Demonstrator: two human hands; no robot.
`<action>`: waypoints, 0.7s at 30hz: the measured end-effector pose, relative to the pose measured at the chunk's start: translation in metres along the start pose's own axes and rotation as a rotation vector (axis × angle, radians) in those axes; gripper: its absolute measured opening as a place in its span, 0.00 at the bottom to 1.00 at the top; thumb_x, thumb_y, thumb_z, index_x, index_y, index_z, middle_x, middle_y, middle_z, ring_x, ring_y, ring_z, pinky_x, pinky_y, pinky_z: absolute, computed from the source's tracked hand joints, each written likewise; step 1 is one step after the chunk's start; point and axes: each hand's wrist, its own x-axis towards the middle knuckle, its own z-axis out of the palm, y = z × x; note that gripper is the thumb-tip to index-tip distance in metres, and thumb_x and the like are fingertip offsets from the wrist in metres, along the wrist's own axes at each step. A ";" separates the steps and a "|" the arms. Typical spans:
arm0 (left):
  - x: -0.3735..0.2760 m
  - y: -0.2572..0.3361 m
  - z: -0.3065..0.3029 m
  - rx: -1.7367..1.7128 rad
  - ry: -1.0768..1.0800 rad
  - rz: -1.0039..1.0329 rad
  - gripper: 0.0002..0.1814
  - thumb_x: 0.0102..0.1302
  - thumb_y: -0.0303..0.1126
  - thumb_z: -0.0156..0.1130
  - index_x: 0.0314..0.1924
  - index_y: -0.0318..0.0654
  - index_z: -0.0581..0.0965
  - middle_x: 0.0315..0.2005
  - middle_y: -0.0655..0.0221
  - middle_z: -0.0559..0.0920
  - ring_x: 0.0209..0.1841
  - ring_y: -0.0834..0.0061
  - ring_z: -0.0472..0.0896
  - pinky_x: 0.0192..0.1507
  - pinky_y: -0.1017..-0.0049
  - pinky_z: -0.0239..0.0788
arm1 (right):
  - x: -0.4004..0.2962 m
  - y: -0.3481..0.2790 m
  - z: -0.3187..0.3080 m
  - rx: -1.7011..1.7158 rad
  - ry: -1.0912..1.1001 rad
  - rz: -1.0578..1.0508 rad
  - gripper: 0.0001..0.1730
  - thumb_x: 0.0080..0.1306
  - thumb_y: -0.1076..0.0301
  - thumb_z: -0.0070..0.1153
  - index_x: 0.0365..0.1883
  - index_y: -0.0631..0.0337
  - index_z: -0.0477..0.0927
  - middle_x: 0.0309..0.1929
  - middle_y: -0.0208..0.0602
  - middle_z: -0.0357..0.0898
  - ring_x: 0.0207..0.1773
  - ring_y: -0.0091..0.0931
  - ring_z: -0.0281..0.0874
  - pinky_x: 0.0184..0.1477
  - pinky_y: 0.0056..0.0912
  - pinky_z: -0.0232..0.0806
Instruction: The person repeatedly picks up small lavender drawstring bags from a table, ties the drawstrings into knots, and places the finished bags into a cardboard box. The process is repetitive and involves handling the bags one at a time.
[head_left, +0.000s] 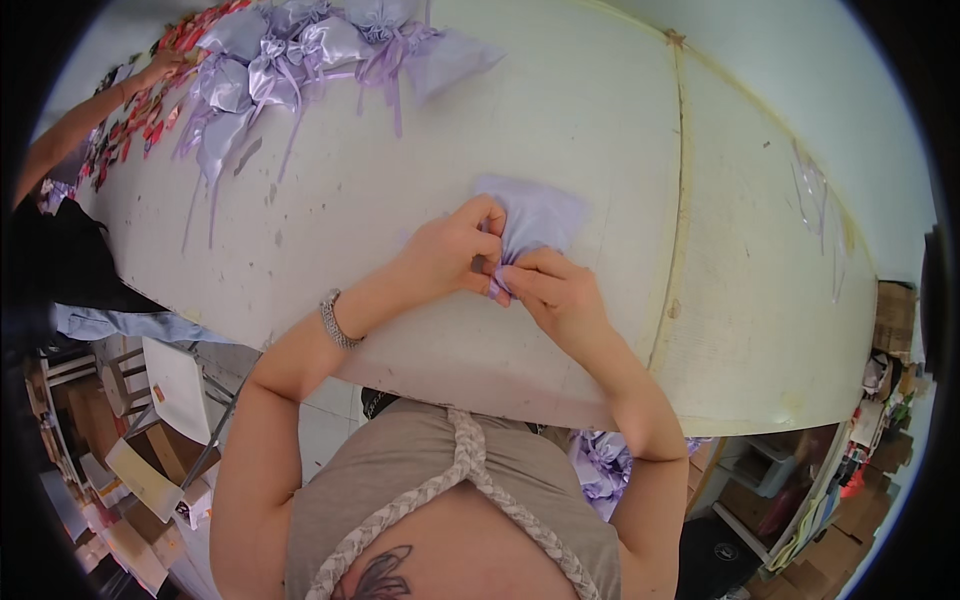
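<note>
A lavender satin pouch (536, 214) lies on the white table (465, 345), its wide end pointing away from me. My left hand (457, 247) pinches the gathered neck of the pouch from the left. From the right, the fingertips of my right hand (559, 289) grip a purple ribbon (497, 282) at that neck. Both hands meet there, and the fingers partly cover the ribbon, so its exact loop or knot is hidden.
Several tied lavender pouches (274, 67) are heaped at the far left. Beyond them a co-worker's hand (161, 67) reaches into red wrapped pieces (150, 112). Loose ribbons (814, 187) lie far right. More purple satin (600, 465) sits below the table edge; a white folding chair (176, 390) stands left.
</note>
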 end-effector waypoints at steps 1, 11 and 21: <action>0.001 0.000 -0.001 0.032 -0.036 -0.007 0.21 0.42 0.37 0.79 0.23 0.37 0.72 0.38 0.72 0.70 0.31 0.73 0.74 0.32 0.73 0.69 | 0.001 0.002 0.000 -0.058 0.002 -0.091 0.11 0.53 0.78 0.62 0.37 0.59 0.83 0.30 0.30 0.76 0.28 0.27 0.77 0.28 0.28 0.70; 0.002 -0.014 -0.006 -0.573 -0.065 -0.196 0.17 0.46 0.31 0.77 0.22 0.32 0.74 0.39 0.71 0.69 0.35 0.78 0.70 0.37 0.80 0.63 | 0.021 0.004 0.011 -0.189 0.201 -0.190 0.12 0.45 0.70 0.69 0.26 0.53 0.77 0.25 0.24 0.70 0.23 0.24 0.73 0.20 0.26 0.64; -0.007 0.009 -0.021 0.414 0.109 0.216 0.06 0.51 0.31 0.69 0.25 0.40 0.80 0.51 0.65 0.78 0.50 0.68 0.76 0.50 0.72 0.68 | -0.015 0.001 -0.024 -0.437 0.212 -0.058 0.11 0.40 0.77 0.62 0.23 0.54 0.76 0.26 0.27 0.75 0.35 0.31 0.72 0.34 0.31 0.68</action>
